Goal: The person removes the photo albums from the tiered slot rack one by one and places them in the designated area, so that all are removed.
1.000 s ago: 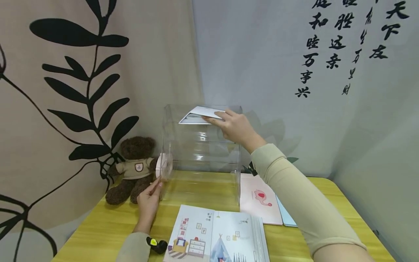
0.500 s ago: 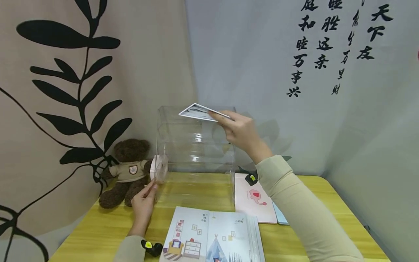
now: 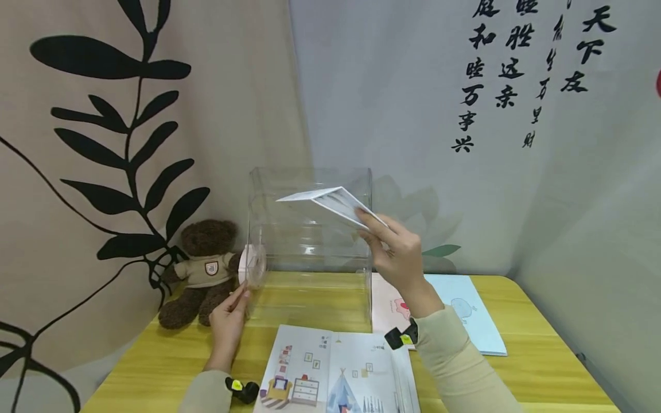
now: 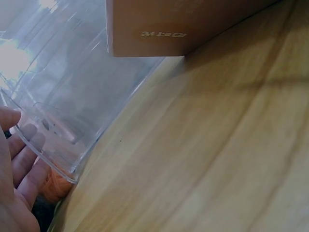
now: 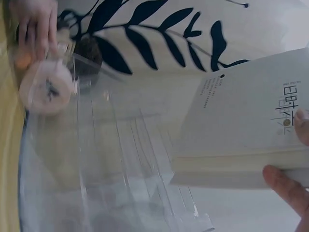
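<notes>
My right hand (image 3: 400,258) holds a white-covered book (image 3: 322,197) in front of the upper part of a clear plastic rack (image 3: 310,238), thumb on one side and fingers on the other. The book tilts, its cover lifted away from the pages. In the right wrist view, the book (image 5: 241,106) shows dark printed characters on its cover, and part of the hand lies outside that view. At the rack's lower left, my left hand (image 3: 227,321) pinches the plastic edge, beside a round pale pink piece (image 3: 253,265). The left wrist view shows thumb and fingers around this edge.
A thick picture book (image 3: 302,373) lies spread on the wooden table (image 3: 155,367) before the rack. Right of the rack lie a pink book (image 3: 384,304) and a light blue book (image 3: 472,315). A brown teddy bear (image 3: 209,269) sits on the left.
My right hand has come down and back from the rack's top with the book, which has turned in its grip. More of the light blue book shows. My left hand stays at the rack's edge.
</notes>
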